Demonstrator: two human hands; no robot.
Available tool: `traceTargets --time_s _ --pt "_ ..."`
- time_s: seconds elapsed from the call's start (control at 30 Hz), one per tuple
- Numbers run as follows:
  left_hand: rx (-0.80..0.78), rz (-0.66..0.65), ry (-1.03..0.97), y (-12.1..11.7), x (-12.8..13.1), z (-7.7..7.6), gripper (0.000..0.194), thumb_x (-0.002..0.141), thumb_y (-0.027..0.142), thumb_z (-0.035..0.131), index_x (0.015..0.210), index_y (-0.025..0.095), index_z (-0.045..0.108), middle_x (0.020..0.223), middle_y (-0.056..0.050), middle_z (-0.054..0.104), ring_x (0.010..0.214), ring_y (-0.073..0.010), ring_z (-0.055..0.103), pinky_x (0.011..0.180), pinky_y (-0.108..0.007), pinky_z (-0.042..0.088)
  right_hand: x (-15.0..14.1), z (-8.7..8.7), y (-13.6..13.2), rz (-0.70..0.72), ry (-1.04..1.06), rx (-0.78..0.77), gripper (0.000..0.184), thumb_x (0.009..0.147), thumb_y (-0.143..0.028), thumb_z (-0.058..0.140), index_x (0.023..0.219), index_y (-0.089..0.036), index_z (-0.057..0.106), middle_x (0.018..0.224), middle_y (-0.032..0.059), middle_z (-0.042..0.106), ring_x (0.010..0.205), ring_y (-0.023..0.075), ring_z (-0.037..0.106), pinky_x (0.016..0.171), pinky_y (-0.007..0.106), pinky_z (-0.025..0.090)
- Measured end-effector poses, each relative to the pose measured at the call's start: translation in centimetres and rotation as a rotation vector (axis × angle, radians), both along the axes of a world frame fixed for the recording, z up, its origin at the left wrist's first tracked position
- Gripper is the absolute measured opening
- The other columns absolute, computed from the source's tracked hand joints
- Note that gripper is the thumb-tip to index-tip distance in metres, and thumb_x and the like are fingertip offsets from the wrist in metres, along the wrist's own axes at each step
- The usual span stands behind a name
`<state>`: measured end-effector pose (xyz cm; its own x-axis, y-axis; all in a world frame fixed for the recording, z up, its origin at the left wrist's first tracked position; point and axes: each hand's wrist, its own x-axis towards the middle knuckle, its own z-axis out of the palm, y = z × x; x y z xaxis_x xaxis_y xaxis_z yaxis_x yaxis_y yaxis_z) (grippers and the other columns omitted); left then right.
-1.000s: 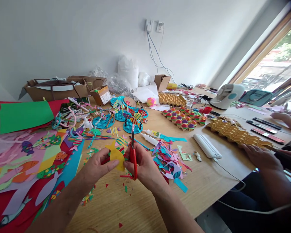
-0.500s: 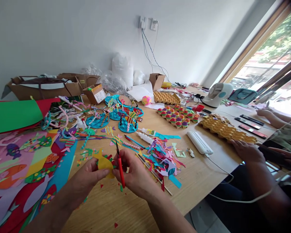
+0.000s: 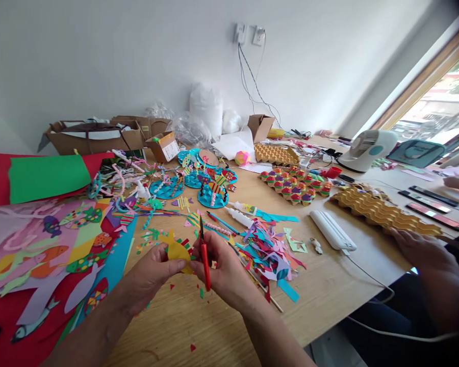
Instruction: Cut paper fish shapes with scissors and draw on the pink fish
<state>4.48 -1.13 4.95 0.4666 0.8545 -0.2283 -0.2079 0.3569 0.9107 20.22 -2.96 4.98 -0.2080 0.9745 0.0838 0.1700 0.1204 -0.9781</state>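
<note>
My left hand [image 3: 153,272] pinches a yellow fish-shaped paper cutout [image 3: 177,253] between thumb and fingers. A pair of red-handled scissors [image 3: 205,262] is in my right hand [image 3: 224,272], its dark blades together and pointing away from me. The fingertips of my right hand also touch the cutout's right edge. Small red and green paper bits [image 3: 143,243] lie on the table behind and around my hands. Right of my right hand is a heap of coloured paper scraps [image 3: 271,250].
Coloured sheets with paper fish [image 3: 87,262] cover the left side. Blue decorated discs [image 3: 212,196], glue bottles [image 3: 240,217] and a painted egg tray [image 3: 296,186] stand farther back. On the right are a white corded device [image 3: 332,232], a fan [image 3: 367,150] and another person's hand [image 3: 416,250] by an egg carton [image 3: 386,211].
The view has turned left, so everything sits farther right in the picture. Both hands keep their hold on the yellow cutout and the scissors.
</note>
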Motion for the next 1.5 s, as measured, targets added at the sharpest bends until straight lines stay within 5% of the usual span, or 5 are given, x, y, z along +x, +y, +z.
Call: traceTargets --time_s 0.33,0.53,0.87,1.5 --pt "-0.041 0.19 -0.037 -0.3 -0.6 1.0 0.013 0.062 0.021 0.07 0.074 0.022 0.067 0.068 0.003 0.067 0.068 -0.0153 0.061 0.07 -0.027 0.047 0.8 -2.3 -2.3 -0.026 -0.302 0.112 0.015 0.081 -0.027 0.046 0.069 -0.02 0.041 0.057 -0.0042 0.039 0.051 0.0106 0.035 0.048 0.023 0.025" --pt "0.015 0.234 -0.018 -0.2 0.1 1.4 0.01 0.063 0.022 0.07 0.071 0.023 0.067 0.066 0.003 0.066 0.066 -0.0143 0.059 0.064 -0.024 0.047 0.4 -2.1 -3.0 -0.025 -0.388 0.171 0.019 0.08 -0.025 0.048 0.065 -0.02 0.036 0.057 -0.0044 0.038 0.051 0.01 0.034 0.049 0.022 0.024" --pt "0.026 0.186 -0.042 -0.5 0.7 1.7 0.009 0.064 0.022 0.068 0.073 0.022 0.067 0.069 0.004 0.069 0.068 -0.0141 0.062 0.068 -0.023 0.048 0.2 -1.8 -2.8 -0.024 -0.315 0.148 0.021 0.081 -0.024 0.046 0.063 -0.019 0.037 0.055 -0.0059 0.034 0.051 0.0082 0.031 0.048 0.02 0.023" --pt "0.036 0.328 0.002 -0.5 1.6 0.8 0.01 0.061 0.02 0.069 0.068 0.019 0.062 0.063 0.005 0.067 0.063 -0.0141 0.061 0.063 -0.022 0.047 -0.1 -2.4 -2.6 -0.007 -0.13 -0.006 0.026 0.083 -0.032 0.043 0.062 -0.018 0.04 0.052 -0.0056 0.035 0.05 0.008 0.03 0.046 0.021 0.023"
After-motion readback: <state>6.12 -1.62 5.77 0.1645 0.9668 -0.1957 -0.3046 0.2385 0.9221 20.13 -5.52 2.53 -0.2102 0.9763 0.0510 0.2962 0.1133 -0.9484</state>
